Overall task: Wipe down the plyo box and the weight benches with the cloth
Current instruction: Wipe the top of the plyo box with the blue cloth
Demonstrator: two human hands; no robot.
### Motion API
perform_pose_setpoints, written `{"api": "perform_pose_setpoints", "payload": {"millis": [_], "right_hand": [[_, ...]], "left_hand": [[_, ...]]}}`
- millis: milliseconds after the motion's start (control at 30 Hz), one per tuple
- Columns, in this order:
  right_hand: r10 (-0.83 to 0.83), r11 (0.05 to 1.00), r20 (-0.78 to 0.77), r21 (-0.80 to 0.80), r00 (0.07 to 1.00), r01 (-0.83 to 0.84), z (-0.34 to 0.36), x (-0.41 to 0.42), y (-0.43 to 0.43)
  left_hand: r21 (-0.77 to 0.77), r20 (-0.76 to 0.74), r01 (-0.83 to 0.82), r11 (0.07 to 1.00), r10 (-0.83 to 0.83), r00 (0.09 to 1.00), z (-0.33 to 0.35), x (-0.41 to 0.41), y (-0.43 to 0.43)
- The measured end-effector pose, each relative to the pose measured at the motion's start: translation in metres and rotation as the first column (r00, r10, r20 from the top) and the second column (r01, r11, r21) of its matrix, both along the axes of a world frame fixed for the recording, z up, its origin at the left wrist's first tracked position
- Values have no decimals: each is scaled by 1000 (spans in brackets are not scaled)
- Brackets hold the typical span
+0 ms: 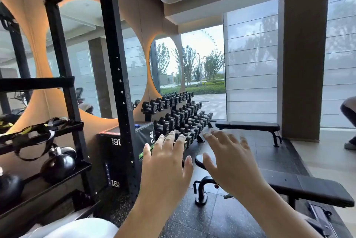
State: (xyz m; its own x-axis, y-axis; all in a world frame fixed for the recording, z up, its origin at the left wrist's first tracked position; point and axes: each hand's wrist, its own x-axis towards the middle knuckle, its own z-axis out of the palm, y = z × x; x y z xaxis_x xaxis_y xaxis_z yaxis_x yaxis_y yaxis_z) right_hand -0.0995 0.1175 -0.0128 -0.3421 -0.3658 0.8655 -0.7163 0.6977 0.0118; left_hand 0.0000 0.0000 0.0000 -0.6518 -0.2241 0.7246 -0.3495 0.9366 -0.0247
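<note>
The wiping has not started yet, as far as I can tell. Nothing looks wiped, and no hand has the cloth. The plyo box [109, 156] stands on the floor at the left, partly behind a black post [119, 83] and next to the dumbbell rack [183, 114]. A small blue thing [137, 126] lies on top of the box. It may be the cloth, but it is too small to be sure. The far weight bench [248, 126] stands by the window. The near weight bench [308, 187] is close by on the right, under the right arm. So I think the box and both benches are all left to do, and the cloth must be picked up first. Both arms reach out in front. The left hand [165, 160] is flat, palm down, fingers spread, up in the air in front of the box. The right hand [231, 160] is held the same way, above the end of the near bench. The grip of each hand is let go, and they hold nothing.
</note>
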Motion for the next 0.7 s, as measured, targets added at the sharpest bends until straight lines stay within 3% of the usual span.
{"api": "perform_pose_setpoints", "payload": {"millis": [300, 567, 700], "right_hand": [[-3, 1000, -33, -5, 999, 3, -11, -83, -34], [63, 997, 52, 51, 997, -66, -14, -196, -60], [71, 997, -10, 39, 997, -70, -18, -250, -83]], "left_hand": [[107, 153, 30, 994, -46, 987, -6, -77, -24], [122, 136, 0, 992, -17, 991, -7, -191, -45], [84, 112, -46, 995, 36, 993, -11, -239, -63]]}}
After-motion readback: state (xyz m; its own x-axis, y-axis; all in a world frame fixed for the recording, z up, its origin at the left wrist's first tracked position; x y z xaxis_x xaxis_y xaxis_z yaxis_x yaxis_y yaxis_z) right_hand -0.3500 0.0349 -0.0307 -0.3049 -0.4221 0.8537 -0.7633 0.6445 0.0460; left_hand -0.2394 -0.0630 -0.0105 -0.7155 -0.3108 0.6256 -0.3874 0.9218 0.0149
